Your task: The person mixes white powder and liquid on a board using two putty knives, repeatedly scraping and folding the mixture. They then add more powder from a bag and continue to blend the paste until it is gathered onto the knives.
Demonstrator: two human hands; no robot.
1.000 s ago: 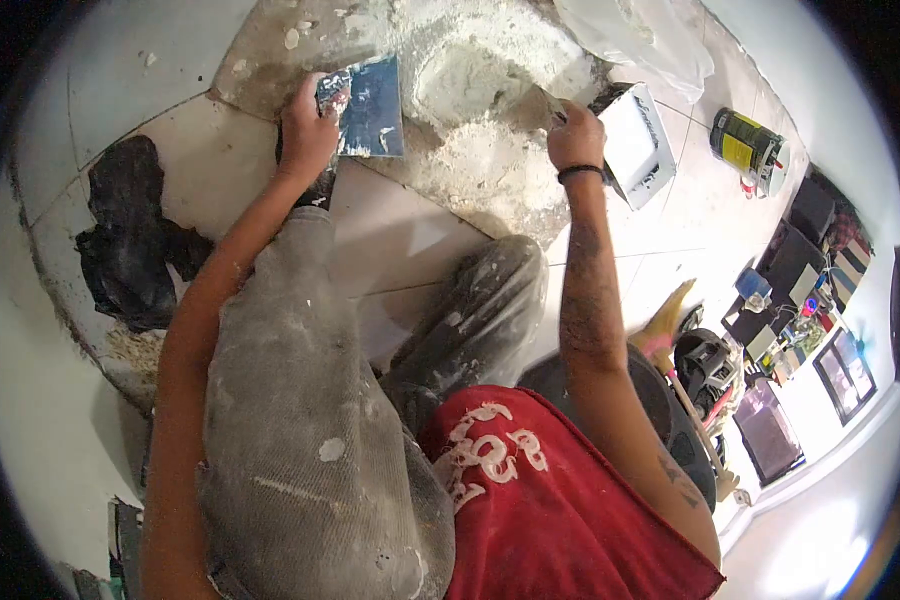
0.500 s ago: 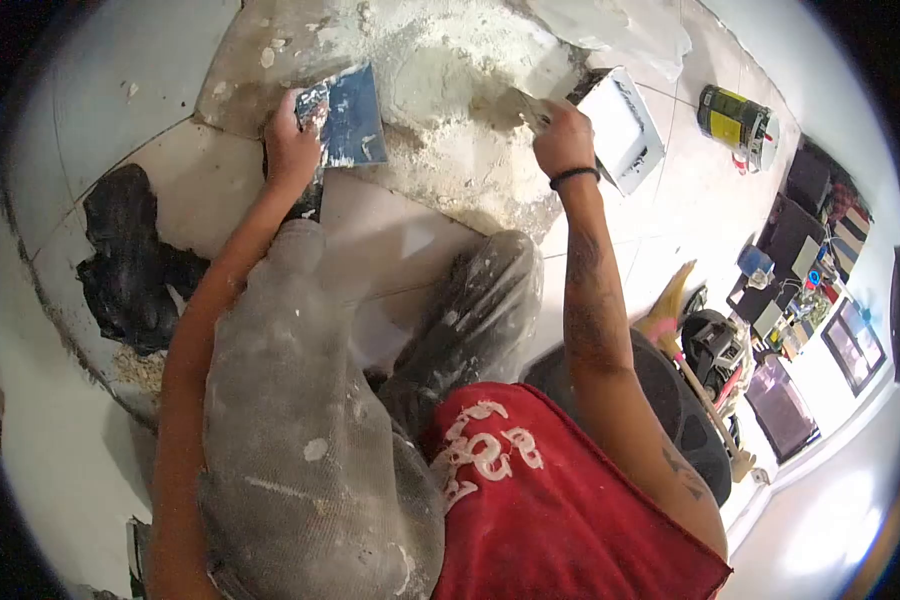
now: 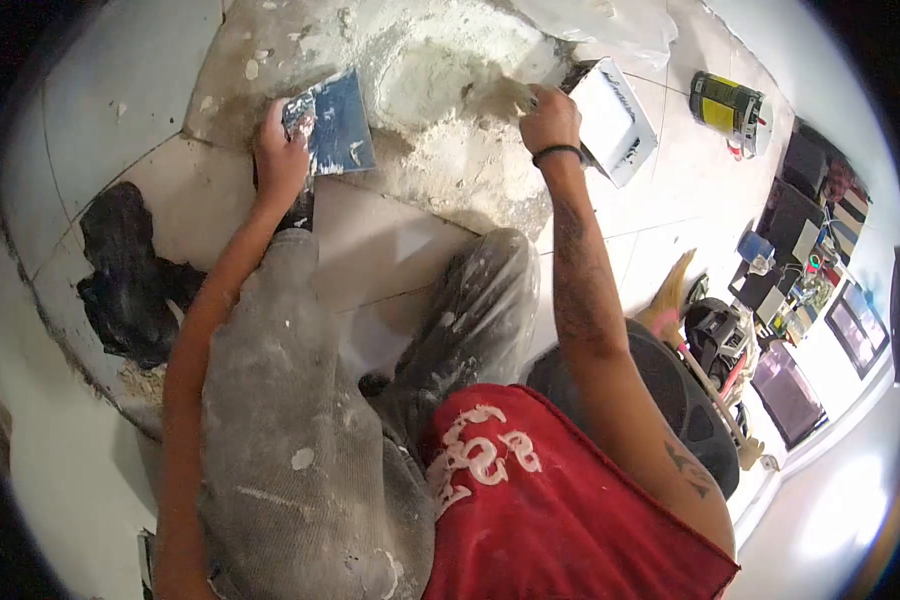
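My left hand (image 3: 282, 150) is wrapped round the near-left side of a flat blue plate (image 3: 341, 124) spotted with pale plaster. Over the wet, pale mixture (image 3: 425, 85), my right hand (image 3: 552, 122) grips a small trowel (image 3: 505, 98), whose blade is partly blurred. A dark band circles my right wrist. The mixture lies within a ring of crumbly powder on a stained board (image 3: 380, 185). Just right of my right hand, a white tray (image 3: 618, 122) with dark smears rests tilted.
A black plastic bag (image 3: 125, 280) lies at left. Clear plastic (image 3: 620, 25) is beyond the board. A green and yellow can (image 3: 727, 108) lies at upper right. On the right are a broom (image 3: 675, 290), a dark round seat (image 3: 635, 395) and assorted items.
My right hand and the trowel have shifted slightly left and up over the mixture. The blue plate has moved slightly left with my left hand, and the whole view has shifted a little.
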